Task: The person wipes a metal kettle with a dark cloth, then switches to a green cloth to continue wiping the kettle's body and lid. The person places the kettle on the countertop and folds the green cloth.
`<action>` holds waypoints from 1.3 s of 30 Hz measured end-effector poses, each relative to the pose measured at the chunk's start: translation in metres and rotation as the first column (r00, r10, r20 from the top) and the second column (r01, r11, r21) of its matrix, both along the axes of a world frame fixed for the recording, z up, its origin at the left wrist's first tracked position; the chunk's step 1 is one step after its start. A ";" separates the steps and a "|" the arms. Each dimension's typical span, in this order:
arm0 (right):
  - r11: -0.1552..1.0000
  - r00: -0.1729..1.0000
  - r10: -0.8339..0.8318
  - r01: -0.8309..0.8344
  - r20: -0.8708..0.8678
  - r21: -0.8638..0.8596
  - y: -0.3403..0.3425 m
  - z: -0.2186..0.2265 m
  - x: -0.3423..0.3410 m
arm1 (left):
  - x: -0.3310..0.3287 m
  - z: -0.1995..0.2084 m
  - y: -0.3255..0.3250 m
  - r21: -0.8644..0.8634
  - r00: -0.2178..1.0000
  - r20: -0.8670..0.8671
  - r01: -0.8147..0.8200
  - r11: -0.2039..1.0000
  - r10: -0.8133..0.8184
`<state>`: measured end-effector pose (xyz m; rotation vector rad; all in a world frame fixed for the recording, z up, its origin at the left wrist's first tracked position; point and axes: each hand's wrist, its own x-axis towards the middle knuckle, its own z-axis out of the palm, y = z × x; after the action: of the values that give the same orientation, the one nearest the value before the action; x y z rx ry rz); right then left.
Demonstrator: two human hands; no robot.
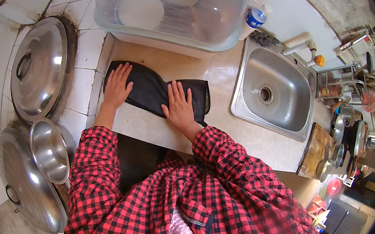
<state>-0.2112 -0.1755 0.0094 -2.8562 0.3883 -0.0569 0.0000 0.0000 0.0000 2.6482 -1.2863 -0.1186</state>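
Observation:
A folded black cloth item (146, 85) lies flat on the pale counter (147, 128), its edges a little uneven at the right end. What kind of item it is, I cannot tell. My left hand (118, 84) rests palm down on its left part, fingers stretched out. On its right part lies my right hand (179, 105), also flat with the fingers spread. Neither hand grips the fabric; both press on it from above.
Behind the cloth stands a lidded translucent dish box (170, 38) with bowls inside. A steel sink (275, 88) with a tap (309, 52) is set in at the right, beside a wooden board (314, 151). Large metal lids (38, 69) and a steel pot (51, 150) are at the left.

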 end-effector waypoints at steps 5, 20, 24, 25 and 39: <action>0.996 0.996 0.081 -0.083 0.037 0.027 -0.015 0.005 -0.032 | -0.041 0.001 -0.005 -0.037 0.998 0.053 -0.031 0.999 0.033; 0.999 0.999 -0.032 0.032 -0.018 0.037 -0.199 0.019 -0.360 | -0.371 0.000 -0.190 -0.020 0.997 0.046 0.068 0.997 -0.067; 0.990 0.990 -0.140 0.140 0.015 -0.020 -0.243 0.020 -0.443 | -0.443 0.024 -0.261 -0.119 0.976 -0.089 0.189 0.975 -0.200; 0.988 0.991 -0.132 0.130 0.025 0.080 -0.256 0.020 -0.453 | -0.462 0.037 -0.277 -0.076 0.964 -0.133 0.220 0.972 -0.229; 0.538 0.114 -0.673 0.753 0.730 0.378 -0.535 0.219 -0.412 | -0.594 0.324 -0.376 -0.533 -0.043 0.488 0.776 -0.337 -0.872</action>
<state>-0.6234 -0.7103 0.2287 -1.9578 1.5005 -1.5800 -0.5937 -0.3759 0.3244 0.4025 -2.2801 0.0520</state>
